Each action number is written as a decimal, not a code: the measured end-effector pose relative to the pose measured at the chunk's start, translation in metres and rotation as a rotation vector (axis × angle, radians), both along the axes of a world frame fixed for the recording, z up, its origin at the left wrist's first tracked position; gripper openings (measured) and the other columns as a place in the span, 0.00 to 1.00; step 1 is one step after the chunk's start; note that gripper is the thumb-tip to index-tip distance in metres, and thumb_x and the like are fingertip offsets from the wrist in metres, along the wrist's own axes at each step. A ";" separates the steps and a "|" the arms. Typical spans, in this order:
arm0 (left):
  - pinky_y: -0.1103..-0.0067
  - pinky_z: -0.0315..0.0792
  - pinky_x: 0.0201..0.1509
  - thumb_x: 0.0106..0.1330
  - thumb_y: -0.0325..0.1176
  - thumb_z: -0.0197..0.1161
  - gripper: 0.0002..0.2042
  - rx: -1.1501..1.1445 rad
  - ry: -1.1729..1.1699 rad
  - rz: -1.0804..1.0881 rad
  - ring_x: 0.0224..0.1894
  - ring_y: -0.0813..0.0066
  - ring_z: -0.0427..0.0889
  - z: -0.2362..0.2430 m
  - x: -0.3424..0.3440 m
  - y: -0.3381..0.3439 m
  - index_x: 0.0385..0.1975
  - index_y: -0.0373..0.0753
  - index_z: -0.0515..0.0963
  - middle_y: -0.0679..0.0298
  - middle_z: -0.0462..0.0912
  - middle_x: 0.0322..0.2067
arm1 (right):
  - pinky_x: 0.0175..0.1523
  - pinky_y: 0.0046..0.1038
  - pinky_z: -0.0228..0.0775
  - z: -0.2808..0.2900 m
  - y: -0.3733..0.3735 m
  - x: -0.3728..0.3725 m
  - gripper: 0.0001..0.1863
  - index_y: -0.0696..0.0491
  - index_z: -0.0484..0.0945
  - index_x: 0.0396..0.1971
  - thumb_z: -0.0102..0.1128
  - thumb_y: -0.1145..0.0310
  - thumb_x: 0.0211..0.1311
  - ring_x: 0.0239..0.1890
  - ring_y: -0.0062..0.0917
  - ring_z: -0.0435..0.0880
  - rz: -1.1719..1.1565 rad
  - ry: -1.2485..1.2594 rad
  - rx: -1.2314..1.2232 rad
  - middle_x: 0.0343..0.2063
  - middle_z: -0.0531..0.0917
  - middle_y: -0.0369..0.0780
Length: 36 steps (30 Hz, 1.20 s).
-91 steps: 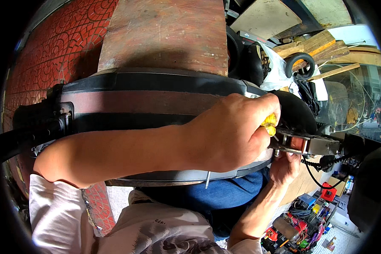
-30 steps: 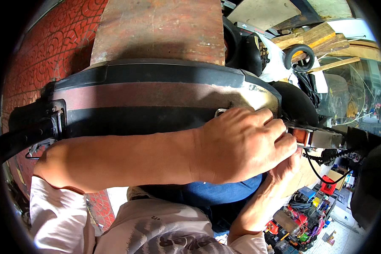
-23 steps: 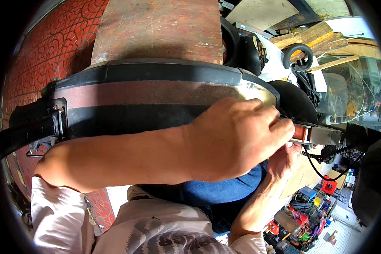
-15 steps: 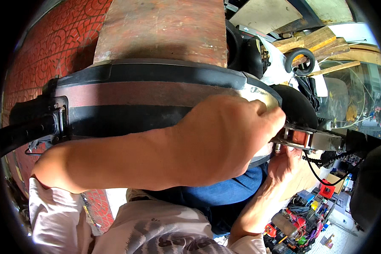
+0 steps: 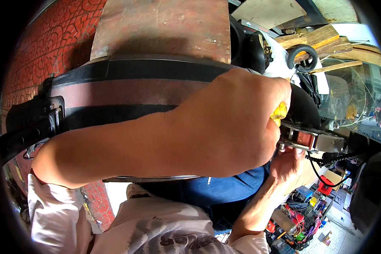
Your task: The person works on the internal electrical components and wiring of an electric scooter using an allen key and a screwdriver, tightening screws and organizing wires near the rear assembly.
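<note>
A black scooter-like deck (image 5: pixel 131 70) with a dull reddish strip (image 5: pixel 127 92) lies across in front of me. My left hand (image 5: pixel 249 122) is closed in a fist over its right end, around a yellow handle (image 5: pixel 279 111); the rest of that tool is hidden. Just right of the fist sits a metal bracket (image 5: pixel 330 143) with a copper-coloured block (image 5: pixel 305 139) between its plates. From below, my right hand (image 5: pixel 285 163) has its fingertips pressed against the bracket's underside, beside a small bolt (image 5: pixel 282 147). A black wheel or fender (image 5: pixel 302 106) rises behind.
A worn board (image 5: pixel 161 29) stands beyond the deck, with red patterned paving (image 5: pixel 63 38) to the left. Wood planks (image 5: pixel 313 40) and a black ring (image 5: pixel 302 57) lie at far right. Below them, a black cable (image 5: pixel 315 173) loops near piled tools (image 5: pixel 298 216).
My left fist has shifted slightly right and turned, so the yellow handle now shows. My right hand stays under the bracket, moved only a little.
</note>
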<state>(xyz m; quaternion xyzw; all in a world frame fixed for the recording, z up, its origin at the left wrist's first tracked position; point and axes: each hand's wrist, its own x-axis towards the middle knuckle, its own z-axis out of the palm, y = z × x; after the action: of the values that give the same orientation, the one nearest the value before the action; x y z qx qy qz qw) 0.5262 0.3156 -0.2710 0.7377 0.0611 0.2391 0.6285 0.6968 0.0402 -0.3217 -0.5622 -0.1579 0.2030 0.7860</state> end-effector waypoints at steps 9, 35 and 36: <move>0.55 0.79 0.37 0.59 0.25 0.59 0.04 -0.016 -0.088 0.015 0.30 0.39 0.86 -0.011 0.008 -0.012 0.29 0.31 0.78 0.42 0.82 0.22 | 0.52 0.30 0.81 0.003 0.000 0.001 0.21 0.54 0.80 0.61 0.64 0.65 0.71 0.50 0.28 0.88 0.051 0.018 0.002 0.54 0.87 0.42; 0.64 0.76 0.47 0.74 0.42 0.50 0.20 0.506 0.390 -0.013 0.41 0.61 0.84 -0.015 0.161 0.009 0.52 0.37 0.83 0.51 0.86 0.41 | 0.47 0.26 0.79 -0.002 -0.006 0.013 0.18 0.58 0.81 0.58 0.59 0.65 0.75 0.43 0.27 0.87 0.103 -0.010 0.041 0.48 0.89 0.45; 0.62 0.76 0.53 0.75 0.40 0.48 0.21 0.567 0.388 -0.015 0.47 0.59 0.84 -0.018 0.163 0.005 0.56 0.37 0.82 0.49 0.86 0.47 | 0.48 0.26 0.79 -0.004 -0.008 0.013 0.19 0.58 0.81 0.59 0.59 0.64 0.75 0.44 0.27 0.87 0.095 -0.003 0.043 0.48 0.89 0.45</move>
<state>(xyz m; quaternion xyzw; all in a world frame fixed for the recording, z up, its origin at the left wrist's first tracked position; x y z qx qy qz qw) 0.6892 0.3207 -0.2893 0.9152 0.1052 0.0971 0.3767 0.7101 0.0320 -0.3257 -0.5373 -0.1900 0.2356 0.7872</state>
